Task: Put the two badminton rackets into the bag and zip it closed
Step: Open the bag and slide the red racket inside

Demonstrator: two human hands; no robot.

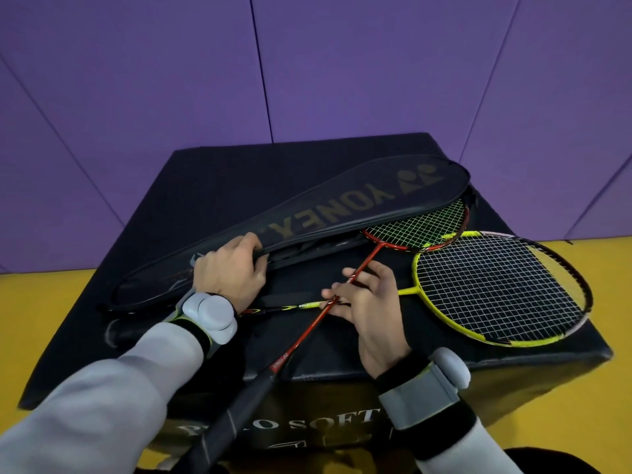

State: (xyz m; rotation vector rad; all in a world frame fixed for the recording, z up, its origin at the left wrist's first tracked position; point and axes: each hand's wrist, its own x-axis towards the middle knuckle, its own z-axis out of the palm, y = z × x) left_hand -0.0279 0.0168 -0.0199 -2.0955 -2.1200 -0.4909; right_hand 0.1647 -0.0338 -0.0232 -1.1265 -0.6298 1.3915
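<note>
Pinching the thin shaft of the red racket (pixel 307 329) between thumb and fingers, the right hand (pixel 371 306) holds it mid-length. The racket's black grip end sticks out over the near edge of the black padded box (pixel 212 172), and its strung head is tucked partway under the flap of the bag (pixel 307 213). The left hand (pixel 232 268) grips the edge of that flap and holds the mouth open. The yellow racket (pixel 499 289) lies flat on the box just in front of the bag, its shaft crossing under the red one beneath the right hand and its head outside to the right. Both rackets look light and stiff, but the shafts are slender and the strings could snag on the zip. The wrapped handle is likely the steadier hold for sliding them in. The bag seems soft and limp, so its flap will probably sag unless held up.
</note>
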